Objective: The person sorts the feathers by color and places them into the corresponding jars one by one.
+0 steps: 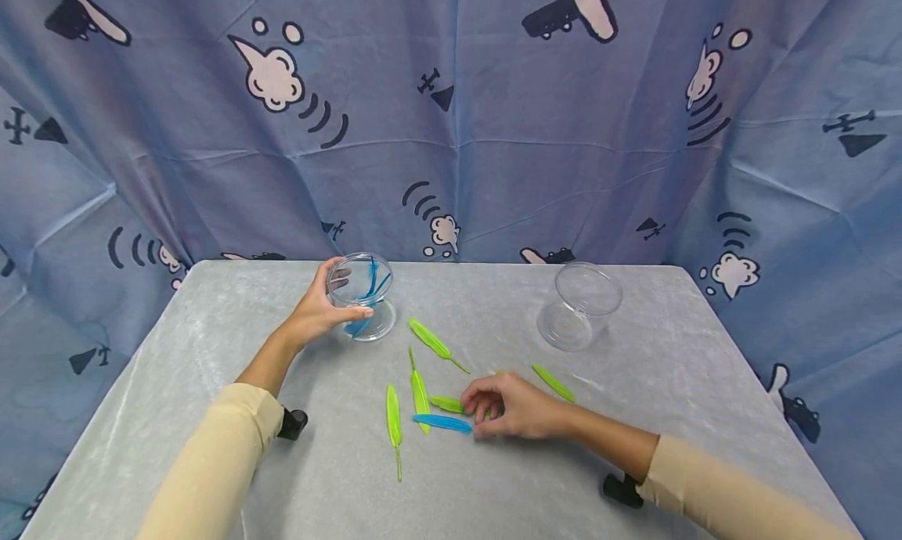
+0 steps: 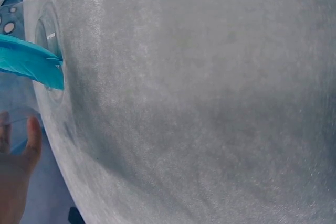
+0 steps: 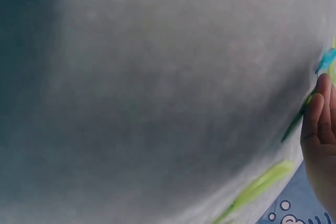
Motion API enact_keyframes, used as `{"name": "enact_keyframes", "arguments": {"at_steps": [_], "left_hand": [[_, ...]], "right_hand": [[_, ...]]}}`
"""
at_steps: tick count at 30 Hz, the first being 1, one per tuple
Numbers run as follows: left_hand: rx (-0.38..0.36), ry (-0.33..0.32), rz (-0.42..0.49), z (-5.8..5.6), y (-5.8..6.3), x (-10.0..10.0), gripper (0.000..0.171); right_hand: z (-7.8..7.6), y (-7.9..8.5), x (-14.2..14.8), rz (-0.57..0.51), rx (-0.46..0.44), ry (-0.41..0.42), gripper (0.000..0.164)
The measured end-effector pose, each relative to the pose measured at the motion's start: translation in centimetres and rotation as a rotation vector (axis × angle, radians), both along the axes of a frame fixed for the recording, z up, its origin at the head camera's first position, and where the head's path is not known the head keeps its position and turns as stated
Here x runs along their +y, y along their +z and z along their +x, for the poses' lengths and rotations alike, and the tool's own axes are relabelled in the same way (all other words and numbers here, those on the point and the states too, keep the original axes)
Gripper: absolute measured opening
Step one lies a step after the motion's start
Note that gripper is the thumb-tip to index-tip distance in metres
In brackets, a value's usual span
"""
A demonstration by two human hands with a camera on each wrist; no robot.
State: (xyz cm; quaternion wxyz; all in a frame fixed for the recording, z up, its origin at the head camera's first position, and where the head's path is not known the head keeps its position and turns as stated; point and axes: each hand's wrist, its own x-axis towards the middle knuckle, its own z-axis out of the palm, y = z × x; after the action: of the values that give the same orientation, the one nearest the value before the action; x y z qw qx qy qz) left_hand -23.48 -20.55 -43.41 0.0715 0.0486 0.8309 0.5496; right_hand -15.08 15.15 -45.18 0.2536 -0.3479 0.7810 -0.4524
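Observation:
My left hand [image 1: 320, 309] grips a clear cup [image 1: 383, 321] by its side at the back left of the table. Several blue feathers [image 1: 371, 278] stand inside the cup; one shows large through its wall in the left wrist view. Low over the middle of the table, my right hand [image 1: 517, 408] has its fingers curled, thumb and fingertips at the end of a blue feather [image 1: 442, 423]. The quill end of that feather is hidden by the hand. It crosses over a green feather [image 1: 420, 391], and another green feather [image 1: 445, 404] runs under the fingers.
A second clear cup [image 1: 567, 329] stands at the back right. Other green feathers lie about: one at the left [image 1: 393, 416], one farther back [image 1: 431, 339], one right of the hand [image 1: 553, 383]. A patterned blue curtain [image 1: 493, 172] hangs behind the grey table [image 1: 338, 477].

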Motion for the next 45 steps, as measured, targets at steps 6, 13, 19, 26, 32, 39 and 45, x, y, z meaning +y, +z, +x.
{"name": "enact_keyframes", "arguments": {"at_steps": [6, 13, 19, 26, 32, 39, 45], "left_hand": [[-0.003, -0.005, 0.006, -0.03, -0.08, -0.04, 0.107], [-0.005, -0.003, 0.009, -0.02, -0.05, 0.0, 0.105], [-0.001, 0.001, 0.004, -0.08, -0.08, 0.04, 0.105], [-0.004, -0.005, 0.007, -0.03, 0.03, 0.02, 0.107], [-0.001, -0.007, 0.012, 0.02, 0.16, -0.01, 0.107], [-0.005, -0.001, 0.003, -0.02, 0.03, -0.03, 0.108], [0.0, -0.002, 0.003, -0.06, -0.1, -0.1, 0.108]], "right_hand": [[0.35, -0.48, 0.15, 0.013, 0.042, 0.017, 0.029], [0.8, -0.85, 0.15, 0.061, 0.245, 0.058, 0.027], [0.97, -0.83, 0.14, 0.067, 0.298, 0.061, 0.027], [0.82, -0.95, 0.17, 0.064, 0.281, 0.062, 0.024], [0.8, -0.96, 0.07, 0.05, 0.29, 0.062, 0.022], [0.85, -1.08, 0.0, 0.028, 0.285, 0.06, 0.021], [0.44, -0.35, -0.21, 0.009, 0.192, 0.041, 0.018]]}}
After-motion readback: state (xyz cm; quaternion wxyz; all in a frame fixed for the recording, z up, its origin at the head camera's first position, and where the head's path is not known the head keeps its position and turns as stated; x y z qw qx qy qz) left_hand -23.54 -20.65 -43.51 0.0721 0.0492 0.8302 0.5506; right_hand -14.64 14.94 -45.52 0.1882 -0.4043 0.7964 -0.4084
